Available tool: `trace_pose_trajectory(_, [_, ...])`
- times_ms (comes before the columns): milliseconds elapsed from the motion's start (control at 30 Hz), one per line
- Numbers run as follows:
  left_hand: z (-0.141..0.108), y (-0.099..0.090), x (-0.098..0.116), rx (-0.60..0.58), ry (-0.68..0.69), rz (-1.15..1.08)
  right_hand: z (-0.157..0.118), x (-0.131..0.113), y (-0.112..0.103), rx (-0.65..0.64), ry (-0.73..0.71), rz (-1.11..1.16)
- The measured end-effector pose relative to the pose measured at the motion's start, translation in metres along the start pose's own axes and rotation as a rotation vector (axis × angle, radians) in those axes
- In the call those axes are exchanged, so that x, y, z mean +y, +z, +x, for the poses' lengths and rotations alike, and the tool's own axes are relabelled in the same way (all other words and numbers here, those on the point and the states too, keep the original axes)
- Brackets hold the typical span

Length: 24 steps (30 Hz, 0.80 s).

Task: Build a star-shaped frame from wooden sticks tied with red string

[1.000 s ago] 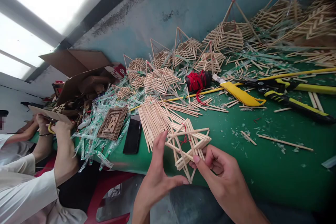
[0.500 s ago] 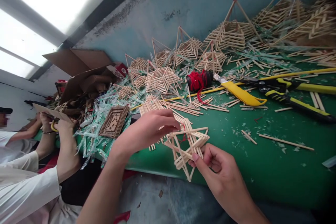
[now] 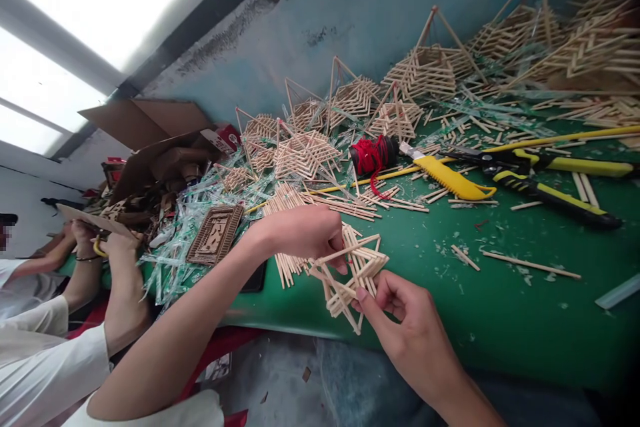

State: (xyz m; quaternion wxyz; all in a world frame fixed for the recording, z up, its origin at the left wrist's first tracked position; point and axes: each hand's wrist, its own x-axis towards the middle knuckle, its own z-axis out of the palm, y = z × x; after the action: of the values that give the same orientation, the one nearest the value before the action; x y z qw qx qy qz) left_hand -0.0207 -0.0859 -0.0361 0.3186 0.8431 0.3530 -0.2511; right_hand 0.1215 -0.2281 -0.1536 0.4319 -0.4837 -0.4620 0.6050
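Note:
In my right hand [image 3: 413,323], thumb and fingers pinch the lower right side of a small star-shaped frame of wooden sticks [image 3: 367,265]. The frame is tilted above the table's front edge. My left hand [image 3: 313,230] reaches over its upper left side, fingers curled down into the gap between the sticks. A little red string shows by those fingertips, but what they grip is hidden. Just behind the left hand lies a pile of loose wooden sticks [image 3: 285,267].
Beyond are a red string spool [image 3: 373,155], yellow-handled saw [image 3: 453,177], and black-and-yellow cutters [image 3: 550,197]. Finished stick frames [image 3: 307,155] line the wall. Plastic strips [image 3: 175,240] and a brown cardboard piece [image 3: 215,233] lie left. A co-worker's hands [image 3: 120,247] hold cardboard further left.
My left hand has moved down into the stick frame, its fingers curling closed where red string was showing. The right hand keeps its pinch on the frame. The view has shifted slightly.

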Motion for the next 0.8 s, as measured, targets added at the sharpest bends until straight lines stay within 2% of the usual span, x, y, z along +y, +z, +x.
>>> trace_pose_trajectory(167, [-0.001, 0.002, 0.002, 0.050, 0.026, -0.073, 0.000, 0.001, 0.000, 0.003, -0.011, 0.000])
trace_pose_trajectory(367, [-0.020, -0.007, -0.004, 0.075, 0.025, -0.143, 0.003, 0.000, -0.001, 0.010, -0.005, 0.019])
trace_pose_trajectory(467, [-0.027, -0.010, -0.008, 0.224, 0.007, -0.143, 0.004, 0.000, 0.000, 0.008, 0.003, 0.036])
trace_pose_trajectory(567, [-0.024, -0.006, -0.009, 0.375, 0.076, -0.083, 0.004, 0.000, 0.000, 0.010, 0.003, 0.045])
trace_pose_trajectory(800, [-0.007, 0.004, -0.012, 0.398, 0.197, -0.038, 0.004, 0.000, -0.001, 0.006, 0.006, 0.039])
